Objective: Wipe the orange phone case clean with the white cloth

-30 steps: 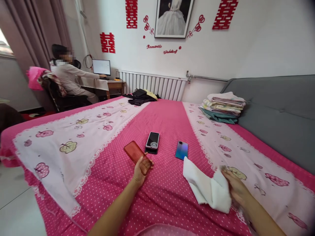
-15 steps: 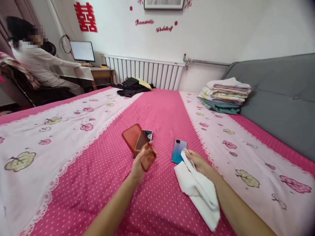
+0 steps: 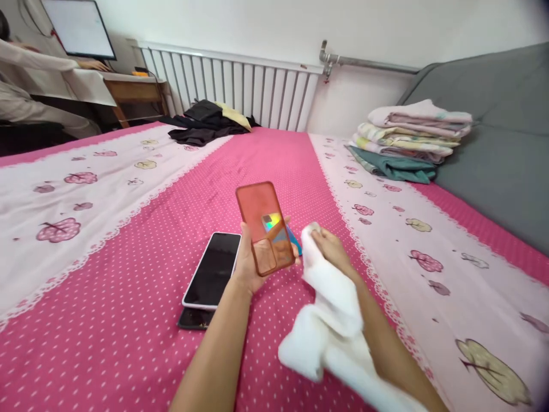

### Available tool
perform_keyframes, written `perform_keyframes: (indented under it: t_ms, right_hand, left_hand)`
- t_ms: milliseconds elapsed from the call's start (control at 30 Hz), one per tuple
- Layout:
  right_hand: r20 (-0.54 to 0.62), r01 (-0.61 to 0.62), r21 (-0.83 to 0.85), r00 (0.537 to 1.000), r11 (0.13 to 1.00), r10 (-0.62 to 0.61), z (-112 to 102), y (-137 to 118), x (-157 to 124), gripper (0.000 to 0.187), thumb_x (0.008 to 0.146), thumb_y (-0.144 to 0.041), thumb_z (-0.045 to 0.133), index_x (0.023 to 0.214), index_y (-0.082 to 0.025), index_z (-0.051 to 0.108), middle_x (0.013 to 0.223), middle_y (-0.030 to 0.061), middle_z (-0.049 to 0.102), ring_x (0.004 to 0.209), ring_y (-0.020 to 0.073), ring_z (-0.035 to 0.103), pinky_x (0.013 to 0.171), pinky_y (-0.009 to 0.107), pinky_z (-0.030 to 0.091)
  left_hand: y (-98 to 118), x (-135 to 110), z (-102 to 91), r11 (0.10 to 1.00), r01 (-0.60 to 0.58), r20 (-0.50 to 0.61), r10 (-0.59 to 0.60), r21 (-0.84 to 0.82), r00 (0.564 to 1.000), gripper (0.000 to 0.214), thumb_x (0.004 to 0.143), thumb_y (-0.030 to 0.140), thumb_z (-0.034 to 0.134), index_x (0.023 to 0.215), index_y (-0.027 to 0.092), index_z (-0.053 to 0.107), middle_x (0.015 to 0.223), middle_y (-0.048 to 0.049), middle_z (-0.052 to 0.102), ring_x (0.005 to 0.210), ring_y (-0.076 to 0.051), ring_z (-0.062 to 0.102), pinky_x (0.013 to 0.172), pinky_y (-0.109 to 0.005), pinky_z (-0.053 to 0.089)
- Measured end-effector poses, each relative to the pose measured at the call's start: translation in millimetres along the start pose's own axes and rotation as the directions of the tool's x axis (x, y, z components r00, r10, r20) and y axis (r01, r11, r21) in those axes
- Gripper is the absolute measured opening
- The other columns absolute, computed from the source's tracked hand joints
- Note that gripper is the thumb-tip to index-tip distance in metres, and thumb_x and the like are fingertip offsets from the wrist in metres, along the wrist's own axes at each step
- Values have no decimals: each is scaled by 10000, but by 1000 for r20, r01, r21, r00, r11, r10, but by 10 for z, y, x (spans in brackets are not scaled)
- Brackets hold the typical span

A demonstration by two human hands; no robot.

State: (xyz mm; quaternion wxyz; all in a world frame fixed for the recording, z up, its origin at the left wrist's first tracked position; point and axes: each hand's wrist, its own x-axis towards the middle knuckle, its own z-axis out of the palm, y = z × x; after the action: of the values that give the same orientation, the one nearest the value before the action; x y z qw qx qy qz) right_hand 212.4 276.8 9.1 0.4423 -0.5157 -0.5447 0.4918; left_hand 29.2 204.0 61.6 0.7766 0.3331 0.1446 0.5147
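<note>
The red case (image 3: pixel 259 220) (see-through) is gripped low by the left hand (image 3: pixel 249 263).

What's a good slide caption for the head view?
Over a dotted pink bedspread, the left hand holds a translucent red phone case and the right hand a white cloth.

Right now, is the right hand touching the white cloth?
Touching: the head view shows the right hand gripping the upper end of the white cloth.
</note>
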Motion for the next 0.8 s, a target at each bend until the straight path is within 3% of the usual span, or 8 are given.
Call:
perform_keyframes:
  t_ms: [100,200,300,367,500,667,800]
  right_hand:
    - [-117,-40,0,992,999,39,-215,-118,-91,305,742,-457,606,827,-164,592,577,-52,565,486,103,492,480,221,389]
    - [-166,14,15,986,1000,-11,-237,-392,-188,323,711,-437,622,896,-173,620,724,-31,635,590,114,548,557,222,423]
    - [-194,186,-139,958,973,-211,-133,-671,-329,306,753,-414,587,907,-157,651,809,17,671,684,158,587,629,265,454]
    - [-213,315,-258,904,913,-372,-60,-783,-430,261,778,-369,575,901,-155,660,866,46,691,771,193,614,720,313,470]
    - [-220,373,-396,848,839,-481,12,-836,-543,173,801,-298,568,901,-185,652,888,48,694,826,208,629,776,341,470]
    - [-178,367,-420,863,830,-472,17,-817,-523,123,790,-293,583,843,-193,633,826,36,680,759,191,621,729,325,469]
    - [-82,407,-343,885,847,-458,0,-810,-475,135,781,-325,606,783,-190,602,1051,72,653,897,203,613,777,325,463]
  left_hand:
    - [-81,-93,-4,1000,4,-83,-3,7,997,1002,691,840,273,1390,129,381,777,-118,681,690,-250,632,749,-380,431]
    - [-125,-173,46,999,50,-46,-50,-15,998,1030,667,862,238,1423,168,328,795,-120,682,699,-272,643,739,-387,424]
    - [-157,-197,44,992,121,-14,-121,27,993,1044,655,870,211,1460,205,224,794,-121,682,719,-302,654,663,-380,440]
    - [-178,-191,25,985,160,4,-161,57,987,1024,667,860,200,1471,227,168,799,-121,684,735,-311,660,633,-375,449]
    - [-218,-175,19,970,243,28,-243,11,970,949,712,824,228,1463,244,201,743,-91,674,638,-258,653,598,-340,455]
    - [-245,-197,44,950,306,-17,-305,58,952,918,743,788,288,1429,180,319,648,-83,650,605,-256,649,599,-357,478]
    - [-219,-274,31,911,379,13,-386,162,922,858,780,759,253,1391,175,399,671,-103,675,573,-228,647,517,-276,439]
